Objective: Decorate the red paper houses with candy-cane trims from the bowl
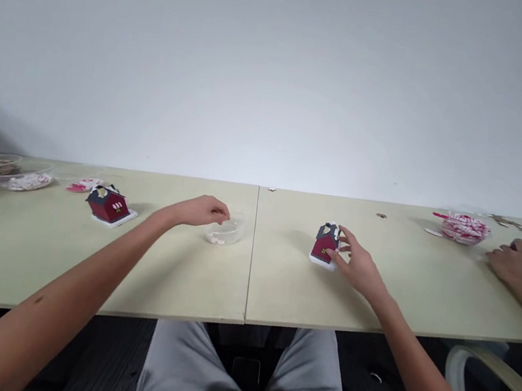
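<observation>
Over the left rim of a clear plastic bowl [225, 235] hangs my left hand [204, 211], its fingers drawn together and pointing down. Whatever those fingertips may hold is too small to make out. A few small pale pieces lie in the bowl. My right hand [354, 262] grips the right side of a small dark red toy house [325, 246], thumb at its front and fingers behind. The house stands upright on a white base, with a dark roof and a small yellowish window.
A second red toy house [112, 205] stands to the left. Beyond it are tubs of pale pieces [29, 181] and brown pieces [0, 167]. At right, a bowl of red-and-white pieces [465, 228] sits near another person's hands [517, 262]. A seam [252, 254] divides the tabletops.
</observation>
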Demonstrator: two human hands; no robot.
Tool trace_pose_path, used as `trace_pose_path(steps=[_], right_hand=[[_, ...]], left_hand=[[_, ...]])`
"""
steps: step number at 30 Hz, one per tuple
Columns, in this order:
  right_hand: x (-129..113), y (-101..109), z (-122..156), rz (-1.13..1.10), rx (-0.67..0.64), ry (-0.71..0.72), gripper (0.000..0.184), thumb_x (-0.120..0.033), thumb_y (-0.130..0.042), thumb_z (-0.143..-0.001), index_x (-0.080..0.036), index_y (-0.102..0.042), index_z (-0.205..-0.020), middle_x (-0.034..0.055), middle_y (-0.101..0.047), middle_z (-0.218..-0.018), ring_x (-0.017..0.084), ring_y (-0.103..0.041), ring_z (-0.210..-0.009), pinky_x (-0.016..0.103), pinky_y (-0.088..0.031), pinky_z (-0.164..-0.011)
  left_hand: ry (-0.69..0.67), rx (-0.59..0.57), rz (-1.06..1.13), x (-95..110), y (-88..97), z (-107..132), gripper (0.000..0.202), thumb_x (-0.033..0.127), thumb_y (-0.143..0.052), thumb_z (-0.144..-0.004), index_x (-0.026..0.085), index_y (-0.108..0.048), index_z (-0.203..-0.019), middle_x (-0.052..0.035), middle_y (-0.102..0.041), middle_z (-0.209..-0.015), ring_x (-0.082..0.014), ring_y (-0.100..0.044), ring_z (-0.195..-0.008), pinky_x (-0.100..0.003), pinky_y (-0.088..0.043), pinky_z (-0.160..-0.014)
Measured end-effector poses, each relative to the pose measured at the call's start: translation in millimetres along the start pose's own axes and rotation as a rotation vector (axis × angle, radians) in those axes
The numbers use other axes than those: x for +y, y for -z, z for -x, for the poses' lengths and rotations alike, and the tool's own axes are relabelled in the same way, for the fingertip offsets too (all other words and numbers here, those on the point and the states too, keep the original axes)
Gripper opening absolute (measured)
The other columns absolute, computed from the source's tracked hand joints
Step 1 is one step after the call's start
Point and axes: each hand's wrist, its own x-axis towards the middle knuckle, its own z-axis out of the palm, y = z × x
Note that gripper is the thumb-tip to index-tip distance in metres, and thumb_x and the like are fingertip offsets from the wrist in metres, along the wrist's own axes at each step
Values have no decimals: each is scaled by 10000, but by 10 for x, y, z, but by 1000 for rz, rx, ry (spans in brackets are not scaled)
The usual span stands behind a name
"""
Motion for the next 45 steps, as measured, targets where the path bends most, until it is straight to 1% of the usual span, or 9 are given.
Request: trace_pose_path(steps=[5,13,18,23,26,29,31,36,45], right_hand=[[-67,-246,132,-44,70,17,751,-537,-545,-919,-284,-281,-1575,141,-587,-1393,267,-692,-974,448,-554,-853],[-38,-298,190,-73,82,44,828,-561,-548,-913,-242,-226,-1605,173,-576,-1361,233,-670,-834,432,-549,-801],[-73,-293,208,-63,111,49,850,-564,-581,-891,-225,-248,-1596,162,-589,-1343,246,-668,-865,440,-550,-814],[-174,-245,271,12,130,48,846,-584,-617,-870,-286,-275,-1584,128,-617,-1317,311,-674,-1038,475,-558,-863],[-239,-214,307,35,217,57,818,-611,-648,-849,-313,-345,-1547,136,-558,-1384,348,-607,-1214,509,-549,-935],[-289,-214,303,11,318,115,829,-615,-675,-834,-282,-376,-1532,161,-400,-1536,369,-419,-1423,554,-448,-1102],[-313,-244,285,-42,263,162,868,-593,-677,-846,-276,-310,-1565,153,-324,-1597,351,-331,-1483,543,-384,-1166],[-375,-351,263,-107,131,195,863,-483,-607,-930,-305,-124,-1623,134,-517,-1410,309,-492,-1309,528,-421,-1116],[-514,-445,338,95,273,158,859,-545,-654,-876,-282,-281,-1604,162,-530,-1250,375,-488,-1182,563,-439,-1036]], left_hand=[[159,-320,-109,-16,-135,-454,173,351,-736,-513,200,-671,-567,-48,-659,-651,-183,-498,-603,-304,-367,-633],[155,-349,-95,-23,-210,-464,164,285,-691,-513,207,-553,-471,-21,-518,-525,-161,-397,-541,-326,-315,-599],[114,-233,-24,28,59,-379,147,344,-646,-648,207,-665,-698,-63,-696,-804,-216,-579,-724,-304,-371,-639],[-20,114,122,353,247,-94,295,457,-601,-835,232,-681,-1009,-35,-689,-924,-193,-590,-799,-277,-418,-686],[-166,229,275,693,-19,37,319,501,-578,-905,245,-692,-1055,-34,-691,-1018,-190,-600,-876,-288,-450,-767],[-249,251,513,991,-560,-29,311,504,-622,-898,206,-679,-965,-40,-682,-948,-178,-603,-854,-285,-462,-771],[-247,250,708,1118,-981,-176,319,512,-642,-886,197,-634,-939,-8,-619,-787,-141,-559,-716,-255,-440,-670],[-180,251,1017,1244,-1748,-592,361,544,-684,-849,205,-583,-922,73,-433,-570,-98,-416,-519,-214,-311,-507],[-116,261,1236,1268,-1851,-567,370,508,-716,-845,214,-551,-999,33,-565,-711,-102,-533,-624,-198,-350,-516]])
